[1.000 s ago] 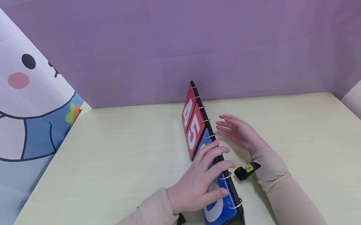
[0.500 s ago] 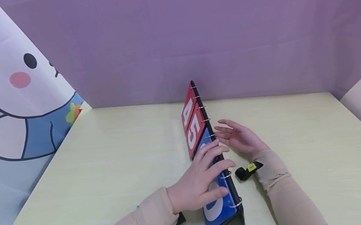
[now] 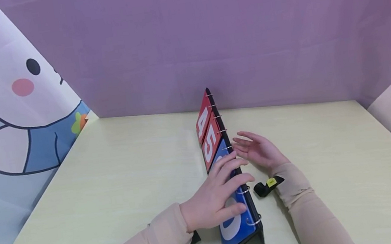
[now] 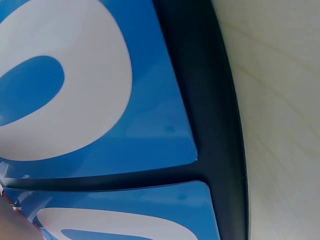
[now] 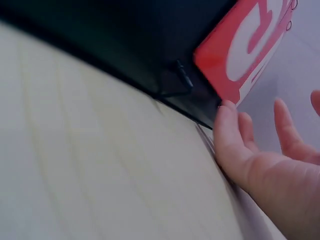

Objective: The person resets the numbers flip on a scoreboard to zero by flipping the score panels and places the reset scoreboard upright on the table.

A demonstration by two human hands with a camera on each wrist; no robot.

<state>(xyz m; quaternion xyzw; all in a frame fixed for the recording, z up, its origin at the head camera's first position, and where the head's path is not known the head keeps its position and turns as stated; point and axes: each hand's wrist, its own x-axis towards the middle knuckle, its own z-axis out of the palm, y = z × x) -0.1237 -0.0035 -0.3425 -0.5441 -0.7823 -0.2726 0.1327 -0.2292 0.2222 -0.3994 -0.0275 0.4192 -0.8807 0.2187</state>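
Observation:
A tabletop flip scoreboard (image 3: 217,144) stands like a tent on the table, its ringed top edge running away from me. Its left face carries red cards marked 4 and 5, with blue cards (image 4: 155,125) nearer me. Across the blue cards lies my left hand (image 3: 217,200), fingers spread and reaching over the top edge. On the other side, my right hand (image 3: 260,152) is beside the board with loosely bent fingers. The right wrist view shows a fingertip at the corner of a red card (image 5: 215,60) hanging on that side; whether it touches is unclear.
The pale wooden table (image 3: 129,160) spreads out on both sides of the board. A purple cloth (image 3: 183,36) hangs behind it. At the left is a sheet with a cartoon rabbit (image 3: 8,98). Black wrist cameras sit on both wrists.
My right hand has shifted slightly toward me and closer to the scoreboard. The left hand and the board look unmoved.

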